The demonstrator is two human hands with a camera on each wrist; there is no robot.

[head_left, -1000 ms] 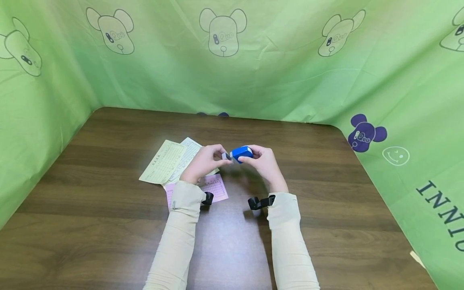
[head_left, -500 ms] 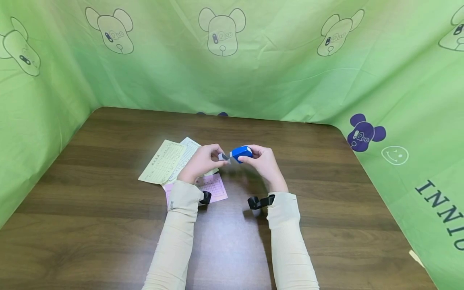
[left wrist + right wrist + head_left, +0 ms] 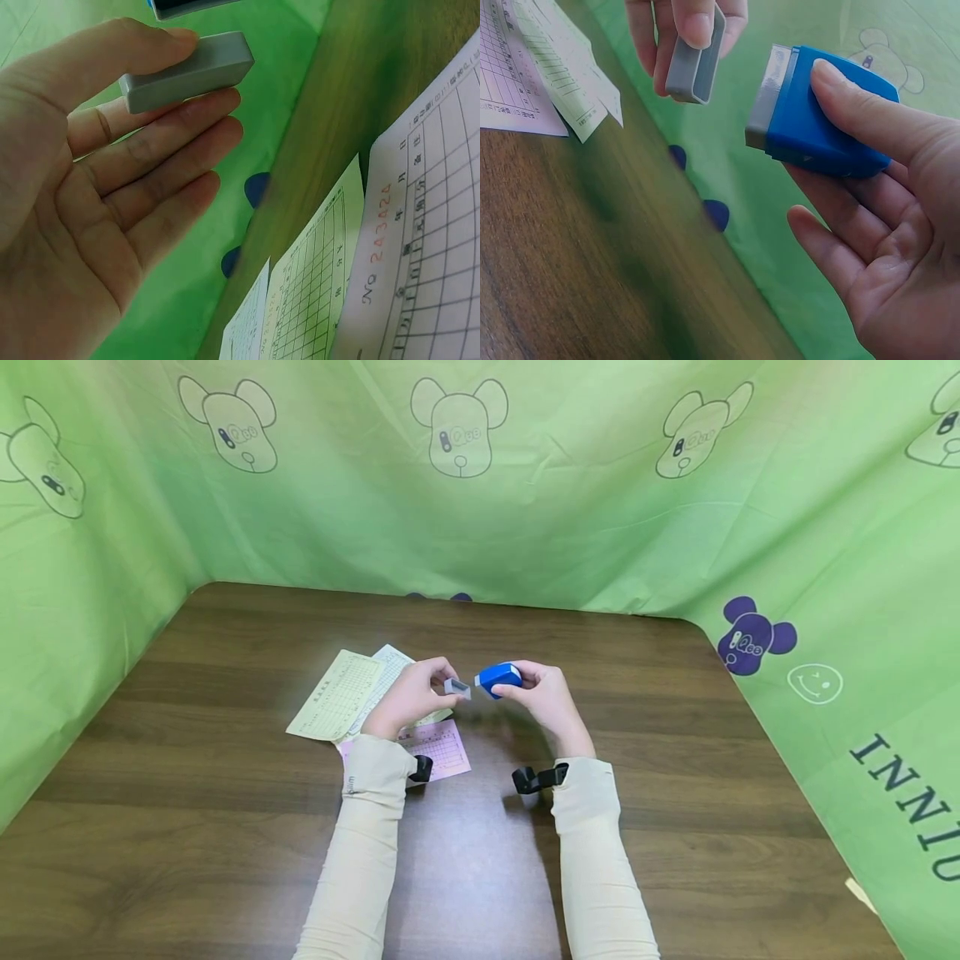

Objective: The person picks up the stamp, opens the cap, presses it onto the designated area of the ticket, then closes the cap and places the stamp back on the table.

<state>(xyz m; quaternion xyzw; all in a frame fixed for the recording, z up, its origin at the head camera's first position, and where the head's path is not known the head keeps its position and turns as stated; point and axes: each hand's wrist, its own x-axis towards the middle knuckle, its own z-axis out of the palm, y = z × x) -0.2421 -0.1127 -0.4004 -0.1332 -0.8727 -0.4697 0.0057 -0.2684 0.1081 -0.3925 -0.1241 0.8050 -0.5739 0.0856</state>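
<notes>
A blue self-inking stamp (image 3: 829,112) with a grey end lies between the thumb and fingers of my right hand (image 3: 546,697). Its grey end faces left, toward my other hand. My left hand (image 3: 408,697) pinches a small grey stamp cap (image 3: 191,71), thumb on one side and fingers on the other. In the right wrist view the hollow of the cap shows. A narrow gap separates cap and stamp, both held above the table. Under and beside my left forearm lie a yellow form (image 3: 337,693), a white form (image 3: 390,668) and a pink form (image 3: 442,750).
The brown wooden table (image 3: 675,735) has a green printed curtain (image 3: 585,510) along its back and sides. The forms overlap left of centre. A small pale strip (image 3: 861,895) shows at the right table edge. Each wrist wears a black band mount (image 3: 536,779).
My left hand has drawn the cap a little leftward, widening the gap to the stamp and turning the cap's hollow into view. My right hand has stayed nearly still.
</notes>
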